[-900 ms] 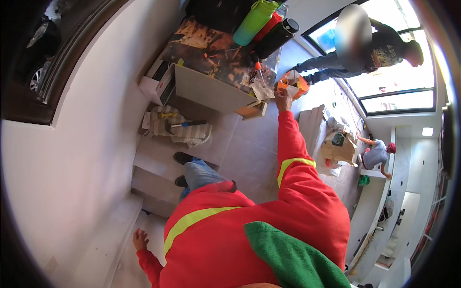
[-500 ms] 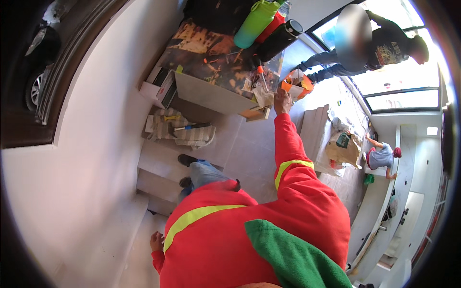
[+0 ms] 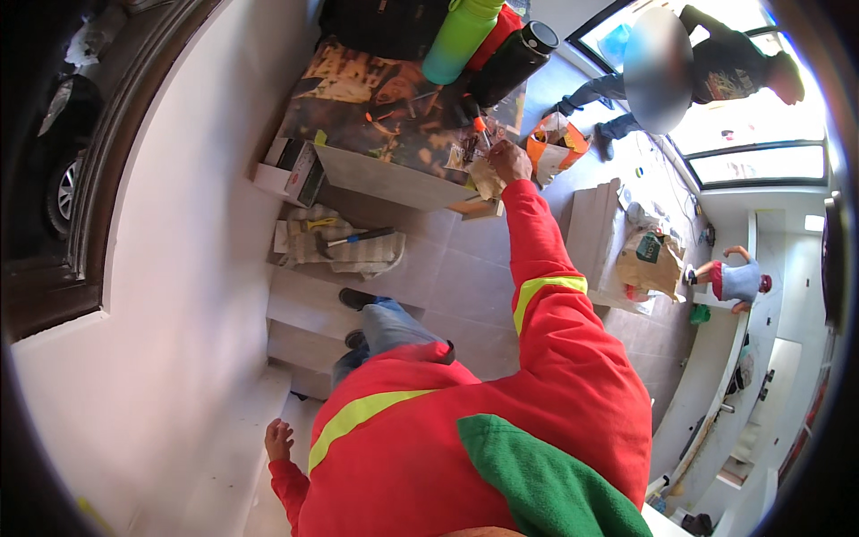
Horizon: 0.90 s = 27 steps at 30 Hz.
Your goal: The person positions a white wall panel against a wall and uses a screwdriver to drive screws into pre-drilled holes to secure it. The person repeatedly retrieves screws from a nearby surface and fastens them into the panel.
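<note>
Right hand [image 3: 508, 161] is reaching out to the table edge [image 3: 394, 179], fingers closing on a crumpled tan paper wad [image 3: 488, 182]. The wad looks light, soft and easily crushed; pinching it at the bunched top should do. Left hand [image 3: 279, 439] is hanging low beside the wall, loosely curled, holding nothing visible. On the table: a green bottle [image 3: 458, 38], a black bottle [image 3: 514, 58]. An orange bag [image 3: 557, 143] is sitting just beyond; a brown paper bag [image 3: 646, 261] on the floor.
</note>
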Each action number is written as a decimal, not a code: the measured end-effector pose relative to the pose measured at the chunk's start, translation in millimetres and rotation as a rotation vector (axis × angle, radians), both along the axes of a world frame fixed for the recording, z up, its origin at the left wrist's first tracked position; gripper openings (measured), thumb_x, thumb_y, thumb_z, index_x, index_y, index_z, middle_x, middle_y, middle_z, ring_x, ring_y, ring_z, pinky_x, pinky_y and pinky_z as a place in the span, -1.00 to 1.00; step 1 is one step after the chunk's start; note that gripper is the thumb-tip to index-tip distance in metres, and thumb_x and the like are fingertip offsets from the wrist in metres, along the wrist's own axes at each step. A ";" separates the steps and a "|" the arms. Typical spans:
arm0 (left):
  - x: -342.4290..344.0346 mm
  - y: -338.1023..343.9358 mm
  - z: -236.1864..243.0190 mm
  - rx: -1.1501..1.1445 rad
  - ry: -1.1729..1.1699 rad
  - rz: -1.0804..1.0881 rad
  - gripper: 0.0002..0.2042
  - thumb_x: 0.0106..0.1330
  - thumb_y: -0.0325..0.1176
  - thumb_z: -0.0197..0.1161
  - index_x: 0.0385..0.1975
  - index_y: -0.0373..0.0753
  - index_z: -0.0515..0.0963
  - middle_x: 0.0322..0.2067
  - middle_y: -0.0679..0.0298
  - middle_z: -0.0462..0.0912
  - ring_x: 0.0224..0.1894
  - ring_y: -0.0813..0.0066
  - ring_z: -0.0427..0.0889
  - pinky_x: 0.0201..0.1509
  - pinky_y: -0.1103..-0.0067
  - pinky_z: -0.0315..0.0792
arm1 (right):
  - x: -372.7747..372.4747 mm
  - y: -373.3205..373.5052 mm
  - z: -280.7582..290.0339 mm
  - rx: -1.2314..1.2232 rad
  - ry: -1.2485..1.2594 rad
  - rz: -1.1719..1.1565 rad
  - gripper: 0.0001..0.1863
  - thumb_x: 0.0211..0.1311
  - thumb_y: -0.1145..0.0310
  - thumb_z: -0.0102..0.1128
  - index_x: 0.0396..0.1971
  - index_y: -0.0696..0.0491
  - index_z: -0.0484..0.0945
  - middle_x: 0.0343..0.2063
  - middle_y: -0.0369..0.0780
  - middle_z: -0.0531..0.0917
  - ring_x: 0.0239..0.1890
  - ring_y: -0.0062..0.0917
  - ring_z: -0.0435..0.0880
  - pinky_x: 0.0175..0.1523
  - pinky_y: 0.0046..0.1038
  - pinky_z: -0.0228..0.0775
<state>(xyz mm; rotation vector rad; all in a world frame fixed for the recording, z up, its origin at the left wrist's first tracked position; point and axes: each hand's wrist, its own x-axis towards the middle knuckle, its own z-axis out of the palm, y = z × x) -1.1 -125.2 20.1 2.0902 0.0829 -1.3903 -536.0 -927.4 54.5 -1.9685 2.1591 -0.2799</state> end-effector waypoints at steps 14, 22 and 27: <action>-15.1 -7.0 0.9 0.013 -0.001 -0.152 -0.61 0.47 -0.15 0.31 0.21 -0.12 0.51 -0.11 0.33 0.70 -0.17 0.45 0.74 -0.31 0.53 0.56 | 78.4 -25.8 51.0 -0.346 -0.158 0.328 -0.83 0.29 0.23 0.25 -0.25 -0.08 0.75 -0.21 -0.19 0.75 -0.14 -0.17 0.74 -0.02 -0.16 0.57; 3.0 -33.7 3.1 0.027 -0.013 -0.064 -0.56 0.44 -0.12 0.32 0.23 -0.14 0.50 -0.10 0.30 0.69 -0.13 0.44 0.73 -0.26 0.54 0.57 | 141.0 -64.3 27.0 -0.250 -0.027 0.586 -0.88 0.17 0.31 0.31 -0.33 -0.09 0.78 -0.23 -0.17 0.75 -0.06 -0.17 0.71 0.01 -0.13 0.57; -4.1 -35.1 4.5 -0.002 -0.041 -0.074 -0.54 0.45 -0.11 0.31 0.25 -0.16 0.49 -0.10 0.29 0.69 -0.12 0.44 0.72 -0.22 0.54 0.57 | 139.9 -75.0 16.9 -0.285 0.132 0.688 -0.83 0.12 0.38 0.27 -0.32 -0.11 0.78 -0.21 -0.15 0.75 -0.06 -0.14 0.70 -0.01 -0.12 0.56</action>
